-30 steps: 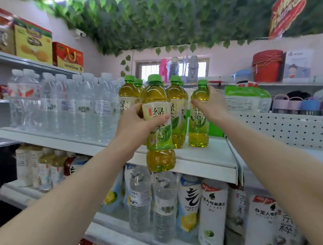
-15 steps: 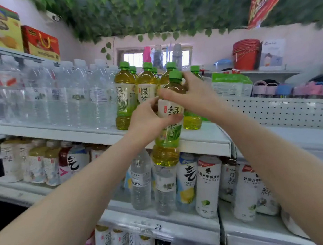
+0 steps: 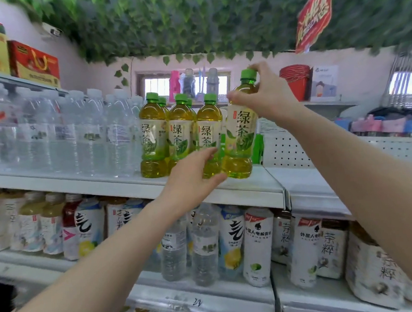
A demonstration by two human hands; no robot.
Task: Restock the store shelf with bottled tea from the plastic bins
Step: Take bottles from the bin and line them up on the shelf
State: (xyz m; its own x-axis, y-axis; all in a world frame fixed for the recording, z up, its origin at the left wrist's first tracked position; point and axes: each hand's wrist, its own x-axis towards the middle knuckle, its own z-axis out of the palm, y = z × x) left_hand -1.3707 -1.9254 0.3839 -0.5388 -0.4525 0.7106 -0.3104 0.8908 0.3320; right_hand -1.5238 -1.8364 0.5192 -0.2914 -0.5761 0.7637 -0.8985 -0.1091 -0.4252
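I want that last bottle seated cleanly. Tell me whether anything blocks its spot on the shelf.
Nothing visible does. The right hand holds the bottle by its neck at the row's right end, base at the shelf. The left hand is at the neighbouring bottle.

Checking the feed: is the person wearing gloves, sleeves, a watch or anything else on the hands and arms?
Nothing worn that the head view shows. The left hand and right hand are bare, with no gloves, rings or tape visible. Both forearms are uncovered from the wrists down to the frame edge: no sleeves, watch, bracelet or markings in view. Anything above the elbows is out of frame.
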